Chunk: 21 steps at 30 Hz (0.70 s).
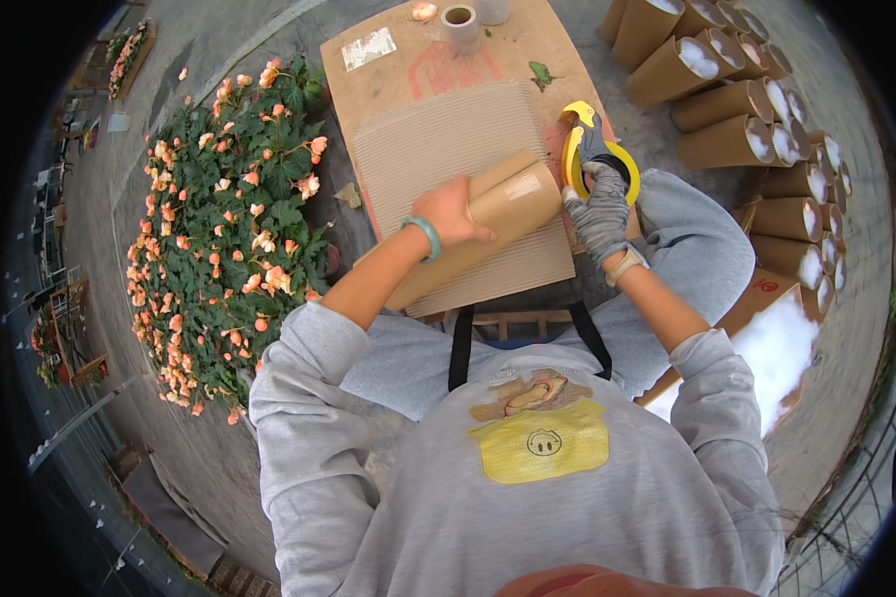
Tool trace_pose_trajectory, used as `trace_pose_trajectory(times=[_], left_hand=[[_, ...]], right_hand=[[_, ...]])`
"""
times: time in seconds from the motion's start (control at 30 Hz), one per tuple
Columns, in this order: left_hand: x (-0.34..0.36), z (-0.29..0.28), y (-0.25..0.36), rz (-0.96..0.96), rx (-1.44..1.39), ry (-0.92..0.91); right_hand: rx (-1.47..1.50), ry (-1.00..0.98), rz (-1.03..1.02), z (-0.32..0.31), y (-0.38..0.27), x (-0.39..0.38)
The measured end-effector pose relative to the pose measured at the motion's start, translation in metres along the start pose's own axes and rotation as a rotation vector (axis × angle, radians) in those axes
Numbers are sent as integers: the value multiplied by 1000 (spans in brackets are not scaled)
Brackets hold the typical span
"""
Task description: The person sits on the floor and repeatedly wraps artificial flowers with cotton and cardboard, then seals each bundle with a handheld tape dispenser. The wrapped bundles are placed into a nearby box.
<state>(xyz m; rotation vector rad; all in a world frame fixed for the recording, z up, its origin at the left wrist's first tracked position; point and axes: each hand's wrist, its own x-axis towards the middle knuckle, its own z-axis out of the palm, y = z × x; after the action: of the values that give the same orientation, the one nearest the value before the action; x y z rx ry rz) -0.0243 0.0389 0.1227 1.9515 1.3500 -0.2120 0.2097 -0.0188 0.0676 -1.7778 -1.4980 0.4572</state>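
Observation:
My left hand, with a jade-green bangle, is wrapped over a rolled brown paper tube that bears a small pale strip of tape. The tube lies at a slant on a ribbed cardboard sheet atop a larger cardboard surface. My right hand, in a grey glove, is closed on a yellow and black tape dispenser at the tube's right end.
Pink-flowered plants crowd the left side. Brown paper cylinders stuffed with white padding stand on the right, beside a box of white fluff. A small tape roll sits at the cardboard's far edge.

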Motion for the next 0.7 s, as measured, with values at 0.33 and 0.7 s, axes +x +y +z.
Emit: trace_pose_trajectory(times=[0.33,0.7], left_hand=[[-2,13,-7,20,262,390],[-1,25,-8,15,269,411]], right_hand=[[-643,-418,-113,-7,48,29],[1050,-643,452,-92,-89,78]])
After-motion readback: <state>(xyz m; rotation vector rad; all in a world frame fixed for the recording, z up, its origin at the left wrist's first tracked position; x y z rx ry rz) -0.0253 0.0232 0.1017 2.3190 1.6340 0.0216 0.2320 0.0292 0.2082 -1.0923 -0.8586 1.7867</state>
